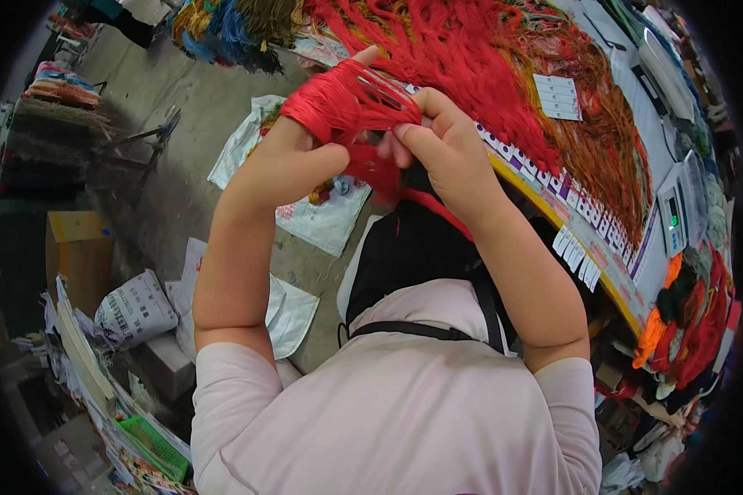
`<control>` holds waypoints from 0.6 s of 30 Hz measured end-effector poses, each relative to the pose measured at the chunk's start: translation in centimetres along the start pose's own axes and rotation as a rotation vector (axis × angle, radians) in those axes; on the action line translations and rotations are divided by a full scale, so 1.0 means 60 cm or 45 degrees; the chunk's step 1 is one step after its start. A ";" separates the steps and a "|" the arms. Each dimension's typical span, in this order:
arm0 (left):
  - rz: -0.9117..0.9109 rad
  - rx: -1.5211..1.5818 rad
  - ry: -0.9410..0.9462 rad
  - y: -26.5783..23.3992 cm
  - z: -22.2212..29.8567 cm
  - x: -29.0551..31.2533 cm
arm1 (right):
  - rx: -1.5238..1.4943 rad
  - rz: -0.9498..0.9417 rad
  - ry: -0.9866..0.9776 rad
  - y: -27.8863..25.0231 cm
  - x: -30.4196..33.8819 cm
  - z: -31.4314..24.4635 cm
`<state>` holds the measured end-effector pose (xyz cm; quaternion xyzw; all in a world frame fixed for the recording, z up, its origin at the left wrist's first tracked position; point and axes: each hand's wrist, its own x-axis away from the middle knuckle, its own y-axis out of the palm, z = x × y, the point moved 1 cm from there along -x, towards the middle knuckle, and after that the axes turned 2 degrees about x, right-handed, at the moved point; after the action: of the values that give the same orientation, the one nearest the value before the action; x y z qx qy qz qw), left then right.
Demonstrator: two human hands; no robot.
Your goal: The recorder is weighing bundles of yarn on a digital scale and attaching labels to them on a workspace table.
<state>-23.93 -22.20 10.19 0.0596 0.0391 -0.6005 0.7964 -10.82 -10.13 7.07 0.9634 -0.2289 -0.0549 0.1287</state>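
Note:
A skein of red thread (326,103) is looped round my left hand (287,157). The loops cover most of the fingers; one fingertip sticks out above them and the thumb lies below. Close beside it, on the right, my right hand (446,140) pinches strands of the same skein between thumb and fingers. Several strands stretch between the two hands. Below them hangs more red thread, partly blurred, and a red strand runs down over my dark lap. Heaped red threads (437,58) lie on the table just beyond my hands.
Rust-brown threads and a white label sheet (558,96) lie on the yellow-edged table (545,202), with rows of small tags along its edge. A digital scale (677,210) sits right. White bags (322,223) lie on the floor; a cardboard box (78,256) stands left.

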 end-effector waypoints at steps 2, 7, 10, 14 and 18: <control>-0.050 0.036 0.055 -0.015 -0.008 -0.002 | -0.101 -0.197 0.091 -0.006 -0.004 -0.008; -0.143 0.374 -0.162 -0.035 -0.026 0.003 | 0.246 -0.380 0.320 -0.006 -0.005 -0.062; -0.237 0.219 -0.479 -0.054 -0.018 0.027 | -0.278 -0.401 0.375 -0.059 -0.018 -0.087; -0.031 0.694 -0.464 -0.158 -0.054 0.076 | -0.535 0.169 0.084 -0.185 -0.018 -0.138; 0.485 1.048 -0.316 -0.290 -0.085 0.172 | -0.801 0.194 -0.119 -0.388 0.003 -0.199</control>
<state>-37.74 -36.02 2.94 0.3045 -0.3095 -0.4117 0.8013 1.21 12.51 12.18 0.8530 -0.2777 -0.1574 0.4130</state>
